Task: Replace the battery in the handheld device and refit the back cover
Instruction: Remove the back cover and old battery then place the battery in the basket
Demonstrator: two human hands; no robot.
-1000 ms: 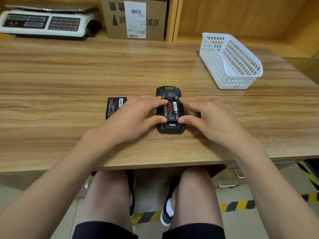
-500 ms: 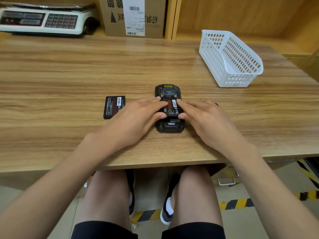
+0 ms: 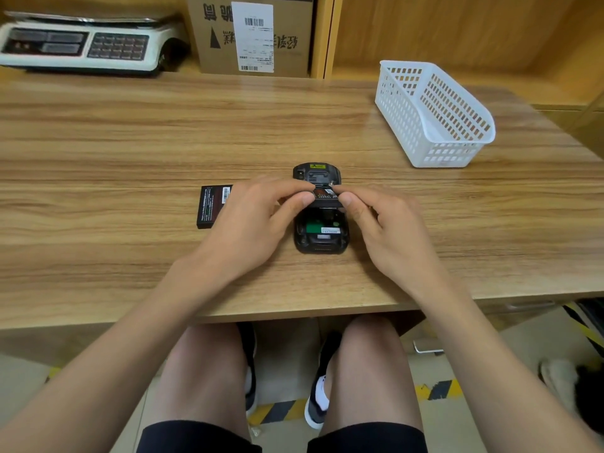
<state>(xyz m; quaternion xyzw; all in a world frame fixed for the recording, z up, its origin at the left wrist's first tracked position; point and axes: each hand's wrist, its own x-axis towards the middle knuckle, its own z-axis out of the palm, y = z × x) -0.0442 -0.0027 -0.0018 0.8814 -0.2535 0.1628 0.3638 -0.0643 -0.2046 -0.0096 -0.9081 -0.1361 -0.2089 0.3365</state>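
Black and rugged, the handheld device point(image 3: 322, 237) lies face down near the front middle of our wooden table point(image 3: 130, 142), its battery bay open so that we see a green board and a white label inside. Above the bay we hold a battery point(image 3: 323, 197), lifted at its near edge and tilted, its far edge by the device's upper end. Our left hand point(image 3: 251, 227) pinches the battery's left end between thumb and fingers, and our right hand point(image 3: 389, 230) clamps its right end the same way, so both grips are closed on it. The device's top section with a yellow sticker shows just beyond our fingers.

A second battery point(image 3: 212, 206) lies flat on the table just to the left of our left hand, partly hidden by it. Well apart, at the far right, sits a white slotted basket point(image 3: 434, 116). At the back stand a weighing scale point(image 3: 78, 44) on the left and a cardboard box point(image 3: 251, 34) beside it. Our bare knees show under the table edge.
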